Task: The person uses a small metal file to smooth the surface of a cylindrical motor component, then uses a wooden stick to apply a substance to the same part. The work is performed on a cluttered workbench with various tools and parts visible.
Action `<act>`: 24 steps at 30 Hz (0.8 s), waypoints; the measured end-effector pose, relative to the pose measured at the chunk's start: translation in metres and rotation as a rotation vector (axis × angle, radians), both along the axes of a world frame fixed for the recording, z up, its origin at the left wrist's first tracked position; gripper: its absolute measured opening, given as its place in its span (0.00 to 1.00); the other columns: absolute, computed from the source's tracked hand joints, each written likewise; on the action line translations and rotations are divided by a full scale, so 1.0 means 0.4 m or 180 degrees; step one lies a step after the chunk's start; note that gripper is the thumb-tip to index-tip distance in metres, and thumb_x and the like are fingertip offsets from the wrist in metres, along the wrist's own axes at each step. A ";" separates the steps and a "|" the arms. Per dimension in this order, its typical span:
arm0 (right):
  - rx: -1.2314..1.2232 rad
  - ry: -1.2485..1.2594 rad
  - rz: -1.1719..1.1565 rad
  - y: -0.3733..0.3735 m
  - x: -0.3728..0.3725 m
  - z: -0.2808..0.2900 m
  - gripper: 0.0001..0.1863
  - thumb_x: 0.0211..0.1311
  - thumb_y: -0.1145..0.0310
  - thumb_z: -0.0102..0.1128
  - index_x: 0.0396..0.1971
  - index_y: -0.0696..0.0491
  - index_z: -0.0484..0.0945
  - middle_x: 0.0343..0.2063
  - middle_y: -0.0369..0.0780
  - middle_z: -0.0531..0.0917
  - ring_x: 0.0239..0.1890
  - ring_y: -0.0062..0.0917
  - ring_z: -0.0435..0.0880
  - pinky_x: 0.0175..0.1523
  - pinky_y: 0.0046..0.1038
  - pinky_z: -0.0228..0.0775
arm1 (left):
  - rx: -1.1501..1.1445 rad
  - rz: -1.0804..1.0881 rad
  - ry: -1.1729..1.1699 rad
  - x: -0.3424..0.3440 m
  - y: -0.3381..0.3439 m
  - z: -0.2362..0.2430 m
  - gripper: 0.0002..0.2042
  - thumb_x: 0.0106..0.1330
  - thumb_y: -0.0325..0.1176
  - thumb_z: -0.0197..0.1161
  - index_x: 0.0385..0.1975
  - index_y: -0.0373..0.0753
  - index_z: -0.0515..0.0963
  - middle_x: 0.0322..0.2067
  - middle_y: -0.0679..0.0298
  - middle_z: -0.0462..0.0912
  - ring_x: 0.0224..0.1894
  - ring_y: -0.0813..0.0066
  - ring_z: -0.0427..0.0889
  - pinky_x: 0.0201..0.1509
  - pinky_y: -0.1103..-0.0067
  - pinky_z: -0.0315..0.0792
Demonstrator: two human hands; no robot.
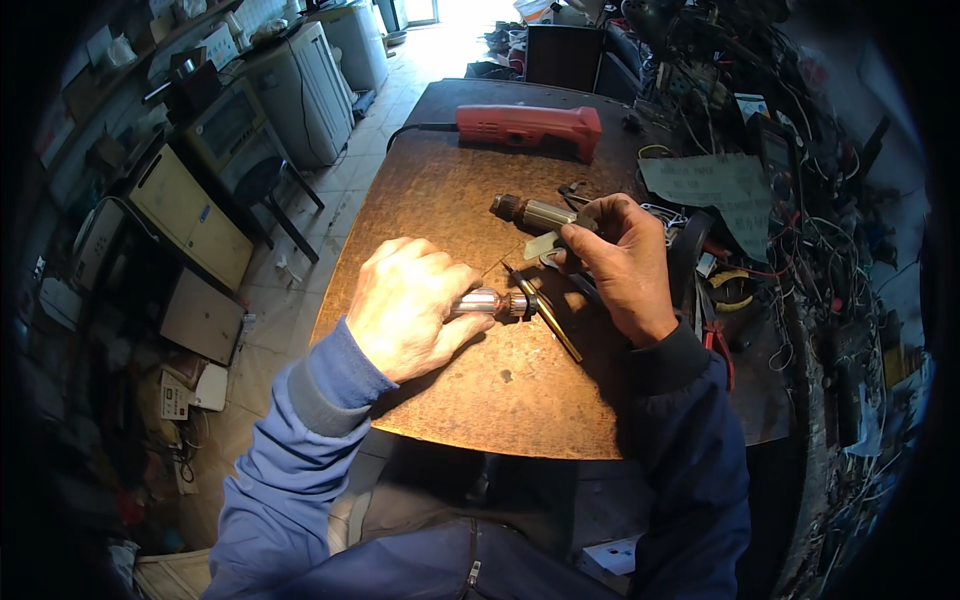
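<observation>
My left hand (415, 305) is wrapped around a small motor armature (482, 302). Its copper-coloured commutator and dark end stick out on the right, just above the wooden table. A slim brass-coloured tool (548, 318) lies slantwise beside that end. My right hand (630, 255) is closed, thumb against fingers, but what it pinches cannot be made out. A second armature (540, 213) reaches to its fingertips; whether they touch it is unclear. Below them is a small pale flat piece (541, 246), partly hidden by the thumb.
A red corded power tool body (525, 128) lies across the table's far end. On the right are a sheet of abrasive paper (708, 190), red-handled pliers (718, 352), a yellow tape roll (733, 290) and tangled wires. A dark stool (270, 190) stands on the floor at left.
</observation>
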State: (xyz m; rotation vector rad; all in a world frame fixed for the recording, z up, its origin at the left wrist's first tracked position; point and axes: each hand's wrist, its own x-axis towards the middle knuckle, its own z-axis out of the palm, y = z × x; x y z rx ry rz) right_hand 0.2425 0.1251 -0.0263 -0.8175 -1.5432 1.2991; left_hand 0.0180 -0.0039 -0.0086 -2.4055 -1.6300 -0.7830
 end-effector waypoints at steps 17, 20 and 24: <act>0.0380 -0.0801 0.0206 -0.021 -0.010 -0.019 0.11 0.64 0.75 0.70 0.43 0.65 0.90 0.34 0.48 0.93 0.36 0.27 0.92 0.45 0.30 0.84 | -0.0065 0.0099 0.0072 0.004 -0.002 0.004 0.14 0.56 0.43 0.80 0.32 0.40 0.85 0.28 0.58 0.84 0.37 0.54 0.85 0.48 0.60 0.76; 0.0577 -0.0882 0.0334 -0.036 -0.010 -0.012 0.11 0.63 0.74 0.69 0.42 0.65 0.90 0.34 0.50 0.93 0.37 0.30 0.93 0.47 0.32 0.84 | -0.0049 0.0093 0.0035 0.007 0.001 0.002 0.14 0.56 0.43 0.80 0.31 0.40 0.85 0.27 0.58 0.84 0.37 0.54 0.85 0.48 0.59 0.76; 0.0655 -0.1430 0.0806 -0.037 0.000 0.004 0.10 0.70 0.75 0.68 0.44 0.66 0.89 0.33 0.40 0.92 0.35 0.19 0.87 0.43 0.24 0.80 | -0.0082 0.0132 0.0109 0.002 -0.005 0.003 0.17 0.53 0.40 0.83 0.39 0.40 0.88 0.30 0.61 0.86 0.36 0.54 0.84 0.47 0.60 0.75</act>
